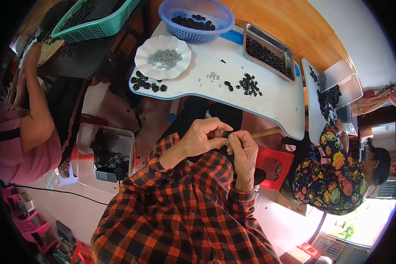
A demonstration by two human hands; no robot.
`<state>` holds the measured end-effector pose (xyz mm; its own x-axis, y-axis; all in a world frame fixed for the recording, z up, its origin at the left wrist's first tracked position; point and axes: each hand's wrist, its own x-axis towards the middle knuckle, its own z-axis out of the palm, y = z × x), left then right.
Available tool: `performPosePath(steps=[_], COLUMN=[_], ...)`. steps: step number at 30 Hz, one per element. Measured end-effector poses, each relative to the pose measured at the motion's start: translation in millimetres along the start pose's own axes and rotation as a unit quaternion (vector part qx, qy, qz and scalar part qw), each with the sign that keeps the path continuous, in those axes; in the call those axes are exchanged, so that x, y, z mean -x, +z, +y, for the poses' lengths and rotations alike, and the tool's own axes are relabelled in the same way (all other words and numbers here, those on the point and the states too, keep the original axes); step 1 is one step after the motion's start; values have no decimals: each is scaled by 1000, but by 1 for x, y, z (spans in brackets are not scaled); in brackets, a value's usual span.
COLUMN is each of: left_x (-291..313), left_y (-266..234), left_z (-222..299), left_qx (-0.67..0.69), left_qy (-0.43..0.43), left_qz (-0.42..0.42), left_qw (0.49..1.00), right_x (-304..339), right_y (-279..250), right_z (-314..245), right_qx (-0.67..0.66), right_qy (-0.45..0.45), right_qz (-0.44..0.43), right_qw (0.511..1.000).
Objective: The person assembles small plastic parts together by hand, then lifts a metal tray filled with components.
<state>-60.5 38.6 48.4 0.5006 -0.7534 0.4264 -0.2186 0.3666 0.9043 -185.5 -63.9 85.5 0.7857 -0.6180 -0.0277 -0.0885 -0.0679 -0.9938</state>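
Observation:
Above my lap, in front of the white table's near edge, my left hand (205,135) and my right hand (243,152) meet. Between their fingertips is a small black rounded part (226,134), pinched from both sides; its exact kind is too small to make out. On the table (198,86) beyond them lie small black pieces (249,84) in a loose cluster, with a scatter of little pale clear pieces (213,76) to their left. A white scalloped plate (143,53) holds a heap of grey slender pieces. Black rounded parts (147,82) are grouped beside it at the left.
A blue-purple basket (198,34) and a metal tray (268,31), both with black parts, stand at the table's far side. A clear bin (86,152) with black cables sits at lower left. Two people work at tables left and right; a red stool (275,169) is by my right.

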Motion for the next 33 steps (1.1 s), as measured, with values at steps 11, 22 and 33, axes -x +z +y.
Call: performPosePath(steps=[11,22,33], left_x=[0,8,8], left_y=[1,-15,-21], left_z=[-8,-10,-10], left_qx=[205,148,157], left_qy=[-98,-111,-91], left_qz=[-26,-62,-59], left_qw=[974,981,982], right_x=[0,2,2], right_y=[5,13,15], right_z=[2,17,16], right_qx=[-78,-34,-98], right_qy=[51,44,60], right_qz=[5,-6,-7], right_qw=[996,998,993])
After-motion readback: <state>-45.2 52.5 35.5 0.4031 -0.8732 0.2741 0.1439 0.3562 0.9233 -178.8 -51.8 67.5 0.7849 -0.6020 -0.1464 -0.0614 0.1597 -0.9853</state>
